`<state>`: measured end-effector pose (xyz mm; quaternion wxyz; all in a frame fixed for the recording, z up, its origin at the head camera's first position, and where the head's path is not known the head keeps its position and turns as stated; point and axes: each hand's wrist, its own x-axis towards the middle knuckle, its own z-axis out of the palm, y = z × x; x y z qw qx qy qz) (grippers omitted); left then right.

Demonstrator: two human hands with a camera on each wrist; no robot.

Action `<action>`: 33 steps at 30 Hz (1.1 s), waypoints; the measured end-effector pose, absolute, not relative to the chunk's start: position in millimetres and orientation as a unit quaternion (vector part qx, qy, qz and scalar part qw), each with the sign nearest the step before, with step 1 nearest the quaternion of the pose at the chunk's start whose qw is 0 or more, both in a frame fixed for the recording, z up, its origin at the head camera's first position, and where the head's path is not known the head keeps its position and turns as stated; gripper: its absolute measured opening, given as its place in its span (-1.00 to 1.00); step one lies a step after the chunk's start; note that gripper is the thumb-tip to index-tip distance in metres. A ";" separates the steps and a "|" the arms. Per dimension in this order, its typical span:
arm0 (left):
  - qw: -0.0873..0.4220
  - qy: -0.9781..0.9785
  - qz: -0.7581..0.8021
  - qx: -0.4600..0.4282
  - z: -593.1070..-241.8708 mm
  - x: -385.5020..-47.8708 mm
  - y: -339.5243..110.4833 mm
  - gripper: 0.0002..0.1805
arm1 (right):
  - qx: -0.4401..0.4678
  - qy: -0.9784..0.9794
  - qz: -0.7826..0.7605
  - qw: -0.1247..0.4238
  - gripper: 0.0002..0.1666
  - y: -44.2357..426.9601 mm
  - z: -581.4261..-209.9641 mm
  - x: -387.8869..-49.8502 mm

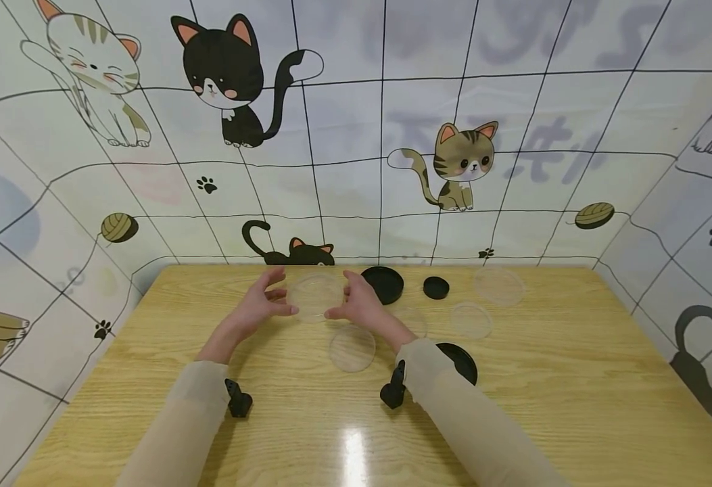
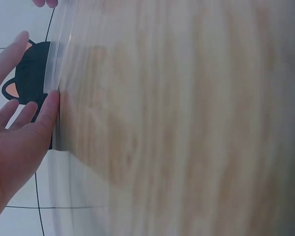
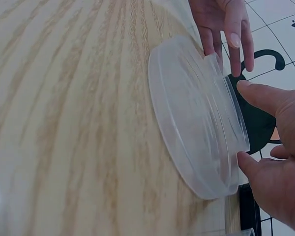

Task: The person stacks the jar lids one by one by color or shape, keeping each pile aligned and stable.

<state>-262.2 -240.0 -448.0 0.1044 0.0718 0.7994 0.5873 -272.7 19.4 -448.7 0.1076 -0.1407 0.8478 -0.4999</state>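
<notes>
**My left hand (image 1: 259,301) and right hand (image 1: 364,304) flank a clear dish (image 1: 315,297)**

I hold the fingers of each hand apart, thumbs toward me, at opposite sides of its rim; how firmly either touches, I cannot tell. The clear dish sits between them, near the far edge of the counter (image 1: 282,426). A clear disc (image 1: 352,349) lies just nearer me, and a black dish (image 1: 386,285) is just right of my right hand.

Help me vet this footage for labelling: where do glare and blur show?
Head: bright glare streak on the table, bottom centre; left wrist: soft, blurred wood grain; right wrist: small glare spot at left edge, grain crisper.
</notes>
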 end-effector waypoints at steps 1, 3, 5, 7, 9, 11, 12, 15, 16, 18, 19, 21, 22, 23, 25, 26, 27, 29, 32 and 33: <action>0.108 0.799 0.587 0.070 -448.9 -262.5 -241.2 0.11 | -0.139 0.850 -0.496 0.108 0.23 18.8 -448.6 -273.1; 0.113 0.800 0.585 0.069 -450.8 -263.1 -244.5 0.10 | -0.141 0.859 -0.479 0.109 0.24 17.7 -448.7 -274.5; 0.118 0.798 0.587 0.067 -452.3 -263.9 -247.6 0.09 | -0.146 0.869 -0.459 0.112 0.23 16.2 -449.1 -276.1; 0.121 0.796 0.589 0.071 -453.7 -265.0 -250.1 0.08 | -0.156 0.879 -0.436 0.113 0.22 14.8 -450.2 -278.0; 0.124 0.795 0.589 0.077 -454.9 -266.2 -252.1 0.06 | -0.167 0.888 -0.414 0.109 0.21 13.7 -451.0 -279.6; 0.126 0.798 0.584 0.080 -455.0 -267.3 -252.8 0.03 | -0.175 0.894 -0.400 0.105 0.19 12.7 -451.3 -280.5; 0.127 0.801 0.580 0.080 -455.2 -267.8 -253.1 0.02 | -0.178 0.896 -0.394 0.102 0.18 12.4 -451.6 -281.1; 0.133 0.807 0.569 0.084 -454.1 -268.5 -252.7 0.02 | -0.183 0.901 -0.380 0.097 0.16 12.3 -451.7 -282.3; 0.135 0.808 0.567 0.084 -453.1 -268.3 -252.0 0.02 | -0.185 0.903 -0.376 0.096 0.14 12.3 -452.1 -282.7; 0.138 0.810 0.563 0.087 -452.3 -268.3 -250.8 0.02 | -0.189 0.905 -0.370 0.093 0.13 12.5 -453.2 -283.7; 0.139 0.812 0.560 0.090 -451.8 -268.3 -250.3 0.02 | -0.190 0.906 -0.367 0.092 0.12 12.7 -453.6 -283.8; 0.139 0.815 0.554 0.092 -451.1 -268.2 -249.4 0.01 | -0.195 0.907 -0.363 0.089 0.12 12.7 -454.3 -284.2; 0.138 0.818 0.550 0.091 -451.2 -268.4 -249.2 0.01 | -0.195 0.906 -0.364 0.089 0.12 12.7 -454.3 -284.4; 0.138 0.822 0.545 0.091 -451.2 -268.7 -249.2 0.00 | -0.196 0.906 -0.364 0.090 0.12 12.7 -454.3 -284.5; 0.137 0.830 0.533 0.089 -450.4 -268.6 -249.0 -0.03 | -0.196 0.906 -0.365 0.091 0.12 12.7 -454.1 -284.8; 0.136 0.834 0.527 0.087 -449.7 -268.4 -248.8 -0.04 | -0.196 0.905 -0.367 0.093 0.12 12.6 -453.8 -285.0; 0.135 0.838 0.522 0.087 -449.0 -268.3 -248.6 -0.05 | -0.195 0.904 -0.368 0.095 0.12 12.5 -453.6 -285.1; 0.133 0.844 0.513 0.085 -447.7 -267.9 -248.2 -0.08 | -0.196 0.903 -0.370 0.097 0.12 12.5 -453.5 -285.4; 0.133 0.847 0.507 0.085 -447.2 -268.0 -247.4 -0.10 | -0.198 0.903 -0.369 0.099 0.10 12.9 -453.6 -286.1; 0.134 0.848 0.506 0.085 -447.4 -268.2 -247.2 -0.11 | -0.198 0.903 -0.368 0.098 0.10 13.1 -453.8 -286.5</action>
